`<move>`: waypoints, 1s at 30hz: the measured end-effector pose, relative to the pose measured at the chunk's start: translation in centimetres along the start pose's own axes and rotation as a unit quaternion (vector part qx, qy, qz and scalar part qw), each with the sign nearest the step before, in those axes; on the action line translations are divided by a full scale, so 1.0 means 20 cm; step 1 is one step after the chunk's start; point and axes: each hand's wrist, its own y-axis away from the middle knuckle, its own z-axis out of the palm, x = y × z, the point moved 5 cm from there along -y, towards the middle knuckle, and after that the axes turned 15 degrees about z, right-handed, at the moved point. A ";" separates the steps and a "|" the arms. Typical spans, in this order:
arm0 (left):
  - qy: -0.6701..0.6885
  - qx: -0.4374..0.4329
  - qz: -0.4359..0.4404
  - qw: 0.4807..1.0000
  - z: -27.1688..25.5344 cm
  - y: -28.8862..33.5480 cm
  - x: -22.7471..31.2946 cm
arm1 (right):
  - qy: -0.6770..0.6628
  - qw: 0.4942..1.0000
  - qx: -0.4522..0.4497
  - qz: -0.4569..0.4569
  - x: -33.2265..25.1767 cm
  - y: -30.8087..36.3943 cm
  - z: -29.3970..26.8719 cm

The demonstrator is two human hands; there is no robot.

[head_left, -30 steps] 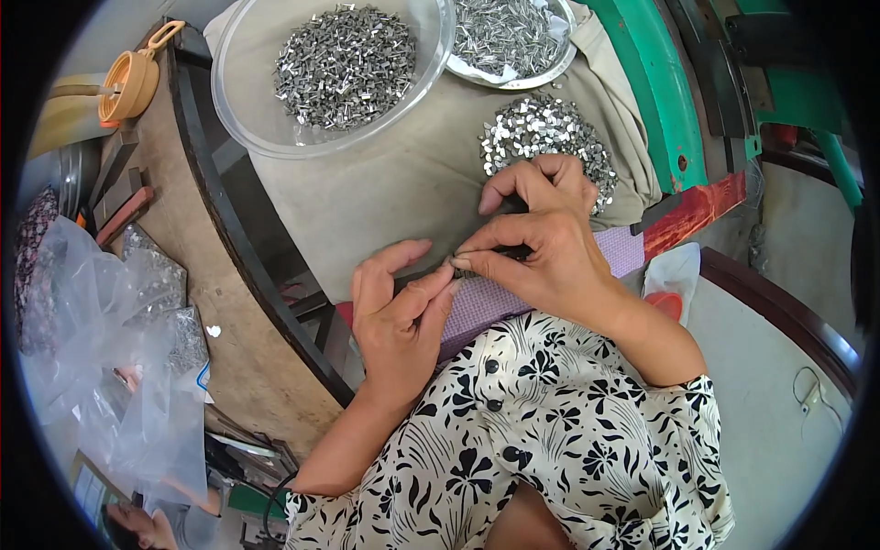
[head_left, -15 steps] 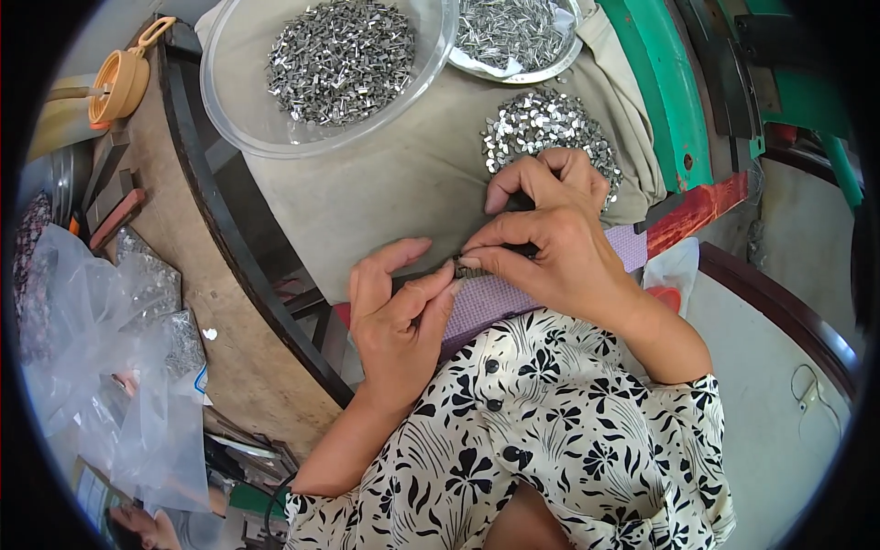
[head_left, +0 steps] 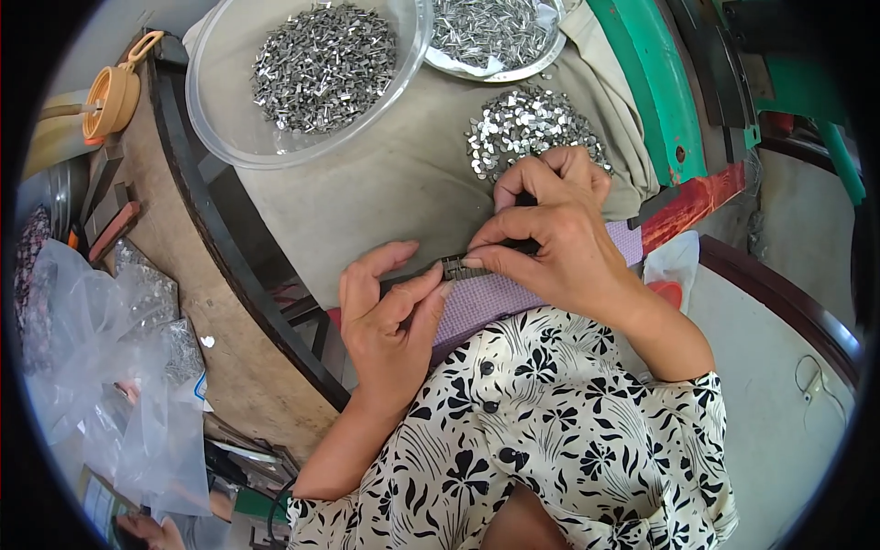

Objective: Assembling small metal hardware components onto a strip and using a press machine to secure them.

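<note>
Between my fingertips is a small dark, ridged metal piece (head_left: 455, 268); its exact kind I cannot make out. My left hand (head_left: 385, 316) pinches its left end between thumb and forefinger. At the opposite end, the thumb and forefinger of my right hand (head_left: 564, 238) are closed on it, while the other fingers curl above. It is held over a strip of purple woven cloth (head_left: 486, 302) along the near edge of the work surface. Just beyond my right hand lies a loose pile of small shiny metal discs (head_left: 527, 128), partly hidden by that hand.
A clear plastic basin (head_left: 215, 137) of small metal pieces and a metal bowl (head_left: 550, 64) of thin pins stand at the back on grey cloth (head_left: 367, 192). A green metal frame (head_left: 642, 92) borders the right. Plastic bags (head_left: 128, 367) and an orange lidded cup (head_left: 115, 101) are left.
The view has shifted slightly, so the basin and pile appear further left. My fingertips have parted a little, baring more of the ridged piece. Both hands keep their pinch.
</note>
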 end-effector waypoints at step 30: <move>-0.010 -0.045 -0.019 0.999 0.00 -0.02 -0.01 | 0.027 0.999 0.015 0.027 0.09 0.05 -0.09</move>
